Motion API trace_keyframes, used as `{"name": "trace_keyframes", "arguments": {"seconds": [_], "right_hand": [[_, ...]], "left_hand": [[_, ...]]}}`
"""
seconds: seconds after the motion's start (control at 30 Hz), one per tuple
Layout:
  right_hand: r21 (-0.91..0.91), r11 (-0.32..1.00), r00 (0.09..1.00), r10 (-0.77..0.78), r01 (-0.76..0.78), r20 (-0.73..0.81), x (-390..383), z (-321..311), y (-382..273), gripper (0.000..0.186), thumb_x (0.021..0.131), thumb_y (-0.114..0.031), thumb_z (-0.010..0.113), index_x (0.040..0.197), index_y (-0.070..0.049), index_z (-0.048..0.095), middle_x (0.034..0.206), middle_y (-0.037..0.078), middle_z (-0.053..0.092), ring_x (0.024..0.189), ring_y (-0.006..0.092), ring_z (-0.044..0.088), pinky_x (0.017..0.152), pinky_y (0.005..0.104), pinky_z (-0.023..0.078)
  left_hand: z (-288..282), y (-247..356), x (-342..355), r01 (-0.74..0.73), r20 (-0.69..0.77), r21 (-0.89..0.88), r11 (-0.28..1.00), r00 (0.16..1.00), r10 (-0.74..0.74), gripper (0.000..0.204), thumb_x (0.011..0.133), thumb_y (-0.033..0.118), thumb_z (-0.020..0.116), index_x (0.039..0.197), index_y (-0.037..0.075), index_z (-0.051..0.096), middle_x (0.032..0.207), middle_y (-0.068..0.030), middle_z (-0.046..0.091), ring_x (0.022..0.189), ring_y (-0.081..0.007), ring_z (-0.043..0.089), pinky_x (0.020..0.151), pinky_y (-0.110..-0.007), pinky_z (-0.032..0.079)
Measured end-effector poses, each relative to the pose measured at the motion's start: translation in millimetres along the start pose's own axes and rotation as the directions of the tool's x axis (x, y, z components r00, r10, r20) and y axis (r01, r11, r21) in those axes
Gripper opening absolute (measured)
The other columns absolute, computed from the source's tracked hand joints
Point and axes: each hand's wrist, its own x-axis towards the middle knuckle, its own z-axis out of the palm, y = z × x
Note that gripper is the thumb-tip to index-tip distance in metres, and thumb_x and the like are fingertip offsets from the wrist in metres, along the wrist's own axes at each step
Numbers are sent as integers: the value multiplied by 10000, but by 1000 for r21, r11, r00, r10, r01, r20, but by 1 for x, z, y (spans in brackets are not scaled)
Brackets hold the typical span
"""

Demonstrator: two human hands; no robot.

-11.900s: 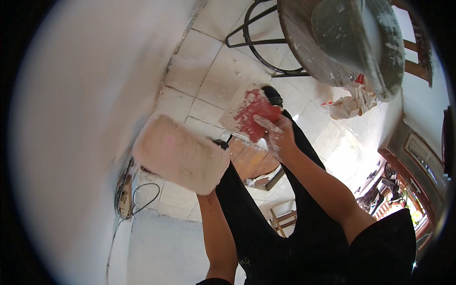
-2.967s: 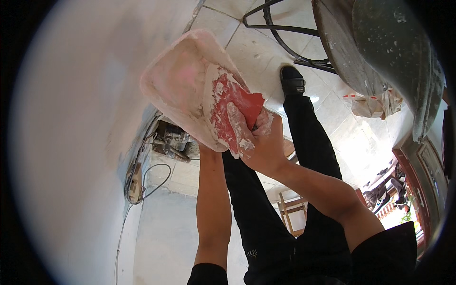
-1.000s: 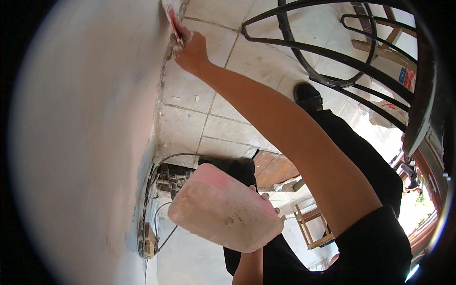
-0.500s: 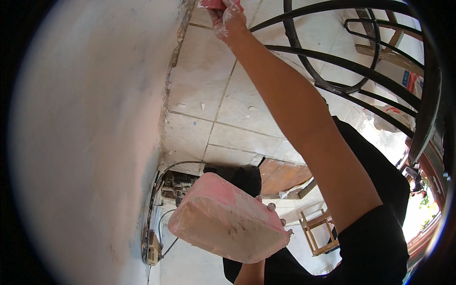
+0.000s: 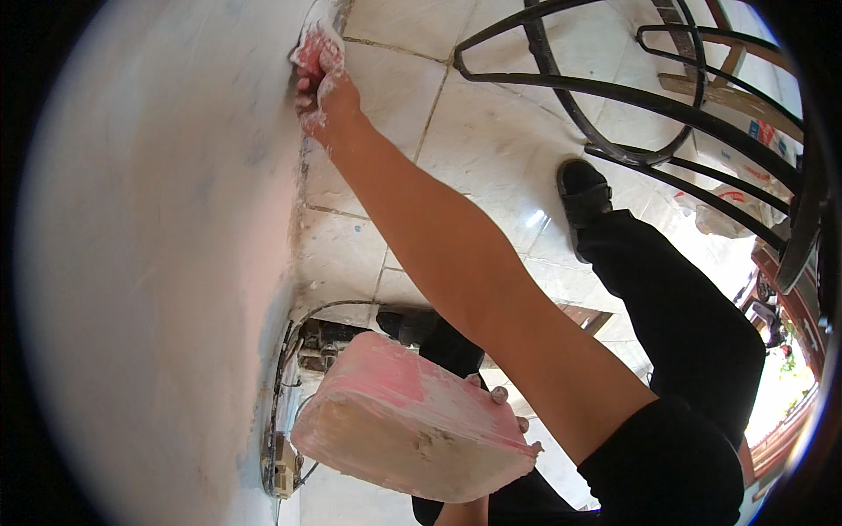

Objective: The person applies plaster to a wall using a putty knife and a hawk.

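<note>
My left hand (image 5: 500, 396) is wrapped round a pink tub (image 5: 386, 373) from below and from its right side. Only some paste-spotted fingertips show past the tub's edge; the palm is hidden. Pale beige paste (image 5: 395, 447) with a rough dent covers the tub's face toward me. Far ahead, my right hand (image 5: 320, 88) is closed on a red piece (image 5: 309, 60) heavily smeared with white paste. Its shape is mostly hidden by fingers and paste. That hand is at the foot of the pale wall (image 5: 158, 263), where wall and floor meet.
A black metal frame with curved bars (image 5: 649, 96) stands at the upper right. Grey-white tiles (image 5: 491, 131) make up the floor. Cables and a beige box (image 5: 282, 465) sit along the wall's base. My shoe (image 5: 583, 193) is on the tiles, with plastic bags (image 5: 728, 210) further right.
My right hand has moved left and a little down, from over the tiles to the wall's foot. The tub has shifted slightly left and down. My shoe has come into view.
</note>
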Motion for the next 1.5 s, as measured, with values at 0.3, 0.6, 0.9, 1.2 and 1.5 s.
{"name": "trace_keyframes", "arguments": {"seconds": [0.3, 0.6, 0.9, 1.2, 1.5], "right_hand": [[-234, 972, 999, -19, 28, 43, -29, -50, -63, 145, 891, -285, 501, 872, -159, 570, 728, -5, 587, 589, 89, 530, 511, 234, 438], [-910, -283, 712, -567, 303, 414, 14, 2, -109, 217, 867, -202, 504, 922, -20, 608, 818, 30, 639, 722, 169, 590, 628, 258, 452], [-898, 83, 833, -416, 433, 364, -40, -21, -22, 405, 690, -140, 644, 1069, -39, 545, 807, 157, 578, 836, 281, 547, 722, 366, 447], [-798, -177, 615, -549, 576, 566, -14, -43, -70, 351, 732, -115, 590, 1069, -23, 557, 879, 82, 622, 864, 237, 561, 752, 322, 446], [-726, 140, 632, -620, 673, 466, 50, 27, -112, 288, 808, -119, 527, 1062, -5, 602, 768, 112, 647, 638, 154, 556, 579, 295, 442]], "left_hand": [[2, 0, 3, 5, 13, 7, 1000, 1000, -5, 637, 813, 483, 518, 1325, 198, 269, 1265, -153, 340, 1115, -522, 361, 895, -702, 274], [5, 1, 3, 21, 31, -5, 1000, 999, -20, 628, 816, 478, 517, 1323, 200, 273, 1265, -153, 340, 1117, -526, 358, 893, -701, 278], [3, 4, 4, 58, 52, -10, 998, 997, -57, 601, 825, 465, 510, 1320, 206, 290, 1265, -154, 349, 1119, -515, 360, 886, -698, 289], [11, 2, 7, 25, 64, 22, 999, 998, -27, 600, 842, 463, 480, 1336, 198, 267, 1279, -145, 310, 1183, -408, 285, 893, -672, 304], [23, 8, 2, 15, 9, -23, 1000, 1000, -15, 603, 829, 453, 507, 1332, 219, 270, 1278, -140, 338, 1128, -507, 347, 898, -696, 274]]}}
